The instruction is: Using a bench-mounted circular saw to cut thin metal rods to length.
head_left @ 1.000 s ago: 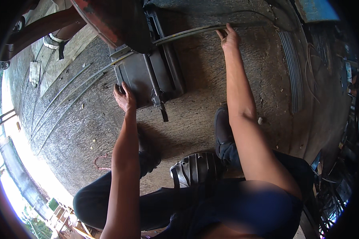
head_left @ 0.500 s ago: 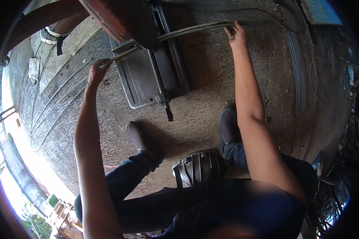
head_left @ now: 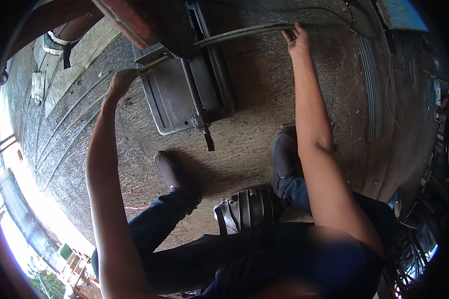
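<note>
A long, thin metal bar (head_left: 244, 34) lies across a cut-off saw with a dark metal base (head_left: 169, 97), passing under its red guard (head_left: 129, 25). My left hand (head_left: 120, 83) is closed around the bar's left end, just beside the base; its fingertips are hidden behind the back of the hand. Out to the right, my right hand (head_left: 299, 42) pinches the bar between thumb and fingers, well short of its far right tip. A threaded vise screw (head_left: 193, 89) with a small handle (head_left: 209, 140) runs toward me over the base.
Thin rods (head_left: 77, 107) lie on the floor at left. A ridged grey strip (head_left: 370, 89) lies at right, with a blue panel (head_left: 401, 15) beyond. My shoes (head_left: 168, 169) stand before the saw, and a ribbed dark metal object (head_left: 247, 209) sits between my legs.
My left hand has turned and now shows its back, with no gap between its fingers. My right hand has stayed on the bar, nearly in place. The view has shifted slightly.
</note>
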{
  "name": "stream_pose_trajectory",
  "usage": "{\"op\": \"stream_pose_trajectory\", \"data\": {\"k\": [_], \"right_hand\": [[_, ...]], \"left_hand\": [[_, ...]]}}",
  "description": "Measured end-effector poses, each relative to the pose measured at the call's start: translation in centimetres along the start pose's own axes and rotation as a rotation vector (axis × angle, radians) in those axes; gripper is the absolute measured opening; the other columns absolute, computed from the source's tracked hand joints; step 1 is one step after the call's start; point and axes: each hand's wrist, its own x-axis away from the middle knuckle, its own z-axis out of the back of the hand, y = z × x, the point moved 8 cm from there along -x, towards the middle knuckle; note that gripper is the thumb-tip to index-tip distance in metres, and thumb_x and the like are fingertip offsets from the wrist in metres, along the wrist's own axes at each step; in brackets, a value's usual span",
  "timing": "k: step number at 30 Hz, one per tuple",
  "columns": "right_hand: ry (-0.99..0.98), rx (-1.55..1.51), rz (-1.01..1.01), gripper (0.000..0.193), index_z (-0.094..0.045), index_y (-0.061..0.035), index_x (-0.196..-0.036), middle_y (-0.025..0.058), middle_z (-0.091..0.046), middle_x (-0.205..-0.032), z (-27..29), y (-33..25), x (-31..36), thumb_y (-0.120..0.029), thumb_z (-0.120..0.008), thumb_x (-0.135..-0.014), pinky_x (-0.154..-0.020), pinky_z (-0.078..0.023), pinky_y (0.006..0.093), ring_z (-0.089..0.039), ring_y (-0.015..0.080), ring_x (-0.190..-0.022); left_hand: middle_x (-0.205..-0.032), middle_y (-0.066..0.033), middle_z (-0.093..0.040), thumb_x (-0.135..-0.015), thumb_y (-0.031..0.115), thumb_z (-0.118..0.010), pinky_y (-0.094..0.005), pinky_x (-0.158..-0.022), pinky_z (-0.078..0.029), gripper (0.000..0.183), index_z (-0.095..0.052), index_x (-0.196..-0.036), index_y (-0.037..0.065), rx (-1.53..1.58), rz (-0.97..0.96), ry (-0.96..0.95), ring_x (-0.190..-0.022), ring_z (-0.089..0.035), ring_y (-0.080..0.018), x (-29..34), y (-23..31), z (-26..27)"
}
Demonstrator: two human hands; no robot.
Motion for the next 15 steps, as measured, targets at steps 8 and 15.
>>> {"op": "stream_pose_trajectory", "data": {"k": [8, 15], "right_hand": [[-0.027, 0.000, 0.003, 0.031, -0.049, 0.0071, -0.113, 0.0207, -0.058, -0.108, 0.0, -0.3, -0.2, -0.010, -0.062, -0.091, -0.076, -0.064, 0.0434, -0.064, 0.0325, -0.096], [-0.019, 0.023, 0.015, 0.035, -0.048, 0.0077, -0.118, 0.0221, -0.057, -0.113, 0.7, -1.4, -0.5, -0.009, -0.062, -0.091, -0.078, -0.064, 0.0435, -0.063, 0.0333, -0.099]], "left_hand": [[-0.099, -0.0154, -0.070, -0.089, 0.036, -0.063, -0.0353, -0.077, -0.048, 0.035, -0.072, -0.103, 0.005, 0.013, 0.051, -0.010, -0.084, -0.064, -0.0218, 0.0, 0.8, 0.2], [-0.108, -0.0163, -0.069, -0.087, 0.043, -0.065, -0.0358, -0.086, -0.050, 0.049, -0.064, -0.121, 0.008, -0.125, -0.008, 0.100, -0.100, -0.066, -0.0242, -0.9, 0.0, 1.4]]}}
